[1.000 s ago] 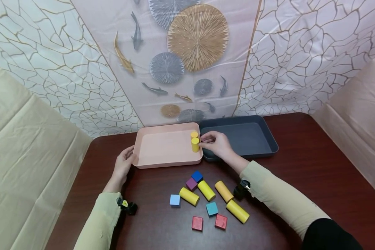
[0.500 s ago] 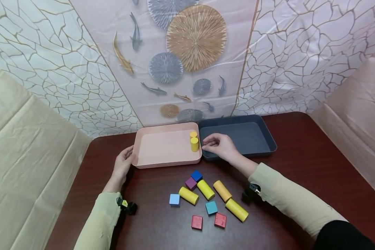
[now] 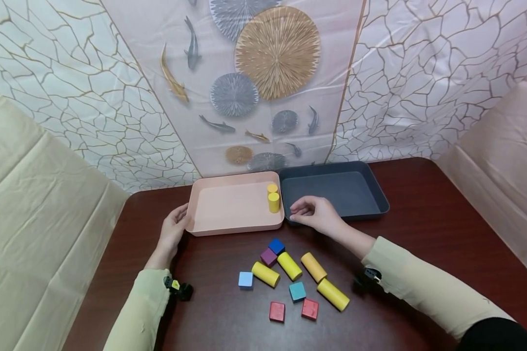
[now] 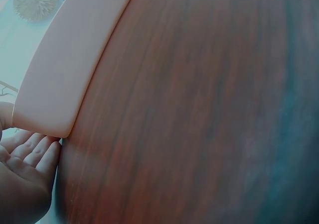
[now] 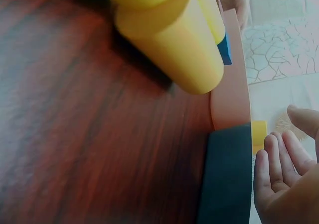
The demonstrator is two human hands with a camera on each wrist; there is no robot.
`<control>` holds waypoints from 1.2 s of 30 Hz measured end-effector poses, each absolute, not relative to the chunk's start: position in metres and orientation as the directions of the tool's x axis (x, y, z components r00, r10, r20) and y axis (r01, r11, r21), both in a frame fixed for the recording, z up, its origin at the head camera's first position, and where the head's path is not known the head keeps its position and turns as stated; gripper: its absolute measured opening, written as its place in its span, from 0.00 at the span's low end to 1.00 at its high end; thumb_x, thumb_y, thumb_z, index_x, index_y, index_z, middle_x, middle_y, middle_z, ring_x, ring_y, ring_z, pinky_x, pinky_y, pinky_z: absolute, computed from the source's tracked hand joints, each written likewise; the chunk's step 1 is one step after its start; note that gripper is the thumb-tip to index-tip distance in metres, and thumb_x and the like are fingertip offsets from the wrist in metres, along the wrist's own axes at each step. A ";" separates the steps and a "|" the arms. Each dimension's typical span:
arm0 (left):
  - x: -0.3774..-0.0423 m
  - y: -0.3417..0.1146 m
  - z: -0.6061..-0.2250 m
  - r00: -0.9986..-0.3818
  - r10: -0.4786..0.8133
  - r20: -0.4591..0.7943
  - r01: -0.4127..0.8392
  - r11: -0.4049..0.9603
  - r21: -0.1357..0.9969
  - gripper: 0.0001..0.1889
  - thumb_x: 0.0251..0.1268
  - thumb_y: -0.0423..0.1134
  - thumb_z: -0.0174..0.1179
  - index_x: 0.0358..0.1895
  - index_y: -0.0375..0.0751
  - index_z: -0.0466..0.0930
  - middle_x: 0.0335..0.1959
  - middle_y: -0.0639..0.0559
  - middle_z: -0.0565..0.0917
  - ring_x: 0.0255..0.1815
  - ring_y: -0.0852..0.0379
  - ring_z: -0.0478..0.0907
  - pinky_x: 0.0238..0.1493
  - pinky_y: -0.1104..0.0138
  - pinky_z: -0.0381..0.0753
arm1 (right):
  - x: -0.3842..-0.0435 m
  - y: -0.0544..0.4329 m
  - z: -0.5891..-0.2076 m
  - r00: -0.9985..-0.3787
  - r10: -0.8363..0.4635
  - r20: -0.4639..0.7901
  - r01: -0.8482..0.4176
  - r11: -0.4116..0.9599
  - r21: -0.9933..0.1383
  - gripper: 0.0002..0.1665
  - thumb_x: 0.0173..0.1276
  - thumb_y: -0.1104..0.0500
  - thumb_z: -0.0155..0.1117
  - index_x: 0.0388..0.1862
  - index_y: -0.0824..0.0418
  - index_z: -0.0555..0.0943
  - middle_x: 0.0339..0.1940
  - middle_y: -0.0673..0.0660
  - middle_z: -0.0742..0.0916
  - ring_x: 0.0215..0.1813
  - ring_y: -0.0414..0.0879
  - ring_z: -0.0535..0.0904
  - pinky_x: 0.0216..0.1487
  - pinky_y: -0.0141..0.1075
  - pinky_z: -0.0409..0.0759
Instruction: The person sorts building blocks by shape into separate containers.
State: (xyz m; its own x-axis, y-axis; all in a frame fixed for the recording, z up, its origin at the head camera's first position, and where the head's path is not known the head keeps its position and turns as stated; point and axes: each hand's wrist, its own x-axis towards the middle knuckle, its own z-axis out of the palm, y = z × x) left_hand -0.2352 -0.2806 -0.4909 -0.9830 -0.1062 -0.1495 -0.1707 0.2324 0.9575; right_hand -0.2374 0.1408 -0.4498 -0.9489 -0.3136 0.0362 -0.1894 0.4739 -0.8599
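At the left end of a pink tray [image 3: 228, 207], my left hand [image 3: 173, 231] holds the end wall. In the left wrist view the thumb lies at the rim and the fingers [image 4: 37, 152] along the outside of the wall. Two yellow cylinders [image 3: 274, 203] stand upright inside this tray by its right wall; the nearer partly hides the other. Above the near left corner of a dark blue-grey tray [image 3: 334, 187] hovers my right hand [image 3: 318, 214], holding nothing. Thumb and fingers [image 5: 290, 159] are apart in the right wrist view.
Several yellow cylinders [image 3: 333, 295] and an orange-yellow one [image 3: 314, 267] lie on the brown table in front of the trays. Among them are a light blue cube [image 3: 246, 280], a teal cube [image 3: 297, 291], red cubes [image 3: 277, 312], a purple cube [image 3: 269, 257] and a dark blue cube [image 3: 276, 245].
My right hand has drawn away from the near upright yellow cylinder, moving right and towards me. The left hand and the trays have stayed put.
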 end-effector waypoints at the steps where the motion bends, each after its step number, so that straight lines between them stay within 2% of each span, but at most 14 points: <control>1: -0.235 -0.281 -0.491 -0.983 -0.105 -0.149 -0.170 0.231 0.958 0.29 0.87 0.36 0.47 0.83 0.32 0.57 0.83 0.31 0.64 0.82 0.40 0.65 0.50 0.87 0.70 | -0.236 0.142 -0.450 -0.947 -0.318 0.036 -0.192 0.475 -0.859 0.13 0.70 0.62 0.75 0.50 0.65 0.88 0.48 0.63 0.92 0.46 0.51 0.89 0.45 0.34 0.86; 7: -0.235 -0.281 -0.491 -0.984 -0.100 -0.147 -0.167 0.233 0.958 0.29 0.87 0.36 0.47 0.84 0.31 0.56 0.83 0.31 0.63 0.83 0.40 0.64 0.51 0.87 0.70 | -0.227 0.150 -0.450 -0.944 -0.327 0.055 -0.217 0.483 -0.848 0.11 0.70 0.62 0.76 0.49 0.64 0.88 0.46 0.62 0.92 0.44 0.48 0.88 0.44 0.31 0.84; 14: -0.235 -0.280 -0.491 -0.985 -0.103 -0.140 -0.162 0.249 0.955 0.28 0.87 0.36 0.46 0.83 0.32 0.57 0.83 0.32 0.64 0.82 0.41 0.65 0.54 0.85 0.70 | -0.215 0.156 -0.450 -0.939 -0.330 0.095 -0.259 0.500 -0.827 0.08 0.70 0.62 0.76 0.46 0.61 0.88 0.42 0.57 0.92 0.43 0.46 0.87 0.47 0.38 0.85; 20: -0.235 -0.280 -0.490 -0.984 -0.102 -0.145 -0.166 0.239 0.957 0.28 0.88 0.36 0.46 0.83 0.31 0.57 0.83 0.31 0.63 0.83 0.41 0.64 0.53 0.86 0.70 | -0.208 0.161 -0.454 -0.934 -0.350 0.076 -0.258 0.511 -0.820 0.09 0.69 0.62 0.77 0.46 0.61 0.88 0.41 0.55 0.92 0.42 0.45 0.87 0.45 0.34 0.85; 23: -0.235 -0.280 -0.491 -0.982 -0.106 -0.156 -0.177 0.236 0.955 0.29 0.87 0.36 0.47 0.84 0.32 0.56 0.83 0.31 0.63 0.83 0.41 0.64 0.61 0.80 0.70 | -0.206 0.163 -0.458 -0.929 -0.363 0.068 -0.261 0.516 -0.816 0.10 0.69 0.62 0.77 0.46 0.63 0.88 0.40 0.54 0.92 0.43 0.45 0.87 0.44 0.32 0.85; 26: -0.236 -0.281 -0.492 -0.980 -0.113 -0.163 -0.186 0.232 0.955 0.29 0.87 0.36 0.47 0.84 0.32 0.56 0.83 0.32 0.63 0.83 0.41 0.64 0.75 0.65 0.69 | -0.205 0.165 -0.463 -0.925 -0.375 0.057 -0.260 0.518 -0.815 0.11 0.69 0.61 0.76 0.47 0.64 0.88 0.40 0.54 0.92 0.43 0.45 0.87 0.45 0.32 0.85; 29: -0.237 -0.281 -0.492 -0.979 -0.114 -0.166 -0.188 0.224 0.956 0.29 0.87 0.36 0.47 0.84 0.32 0.56 0.83 0.31 0.63 0.83 0.41 0.63 0.82 0.52 0.64 | -0.202 0.167 -0.467 -0.924 -0.381 0.034 -0.246 0.523 -0.816 0.12 0.70 0.61 0.76 0.48 0.64 0.88 0.40 0.54 0.92 0.43 0.44 0.86 0.44 0.32 0.84; 32: -0.237 -0.282 -0.493 -0.980 -0.105 -0.167 -0.187 0.224 0.957 0.29 0.88 0.37 0.46 0.84 0.33 0.55 0.84 0.32 0.62 0.83 0.40 0.63 0.83 0.49 0.62 | -0.198 0.168 -0.470 -0.921 -0.389 0.004 -0.223 0.520 -0.825 0.12 0.70 0.60 0.76 0.48 0.64 0.88 0.40 0.54 0.91 0.43 0.43 0.85 0.44 0.32 0.85; 36: -0.236 -0.282 -0.492 -0.982 -0.090 -0.164 -0.181 0.233 0.955 0.30 0.88 0.37 0.46 0.85 0.34 0.55 0.84 0.32 0.61 0.84 0.41 0.62 0.78 0.57 0.67 | -0.194 0.170 -0.473 -0.908 -0.418 -0.011 -0.218 0.498 -0.839 0.12 0.69 0.61 0.76 0.48 0.65 0.88 0.39 0.56 0.91 0.41 0.39 0.85 0.42 0.31 0.85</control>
State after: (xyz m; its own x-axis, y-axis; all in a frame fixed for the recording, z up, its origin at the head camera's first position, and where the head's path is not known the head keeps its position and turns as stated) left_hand -0.2361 -0.2821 -0.4921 -0.9823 -0.0899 -0.1644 -0.1813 0.2334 0.9553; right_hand -0.1943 0.1699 -0.4733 -0.9085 -0.4178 -0.0114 -0.2184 0.4977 -0.8394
